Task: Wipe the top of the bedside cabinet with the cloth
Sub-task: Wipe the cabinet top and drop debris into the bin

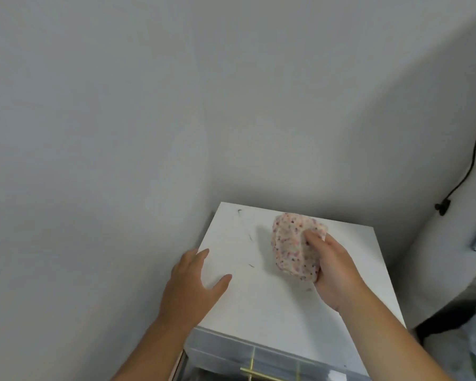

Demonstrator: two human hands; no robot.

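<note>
While the right hand point(334, 273) grips a bunched speckled cloth point(296, 247), its thumb pressed into the fabric and its fingers curled behind the wad, the left hand point(191, 290) lies spread and flat, holding nothing. The left hand's fingers reach over the left edge of the white top of the bedside cabinet point(363, 270), thumb angled toward the right hand. The cloth sits at the far end of the right hand, low over the cabinet top; whether it touches the surface cannot be told. Between the 2 hands and just beyond the left hand's fingertips, a few thin dark specks point(250, 237) lie on the white top. Nearer than both hands, below the wrists, the cabinet's pale front carries a brass handle point(252, 372). Beyond and to the left of the hands stands a plain grey wall point(121, 119). To the right of the right hand, well apart, a black cable point(471, 160) hangs down the wall.
</note>
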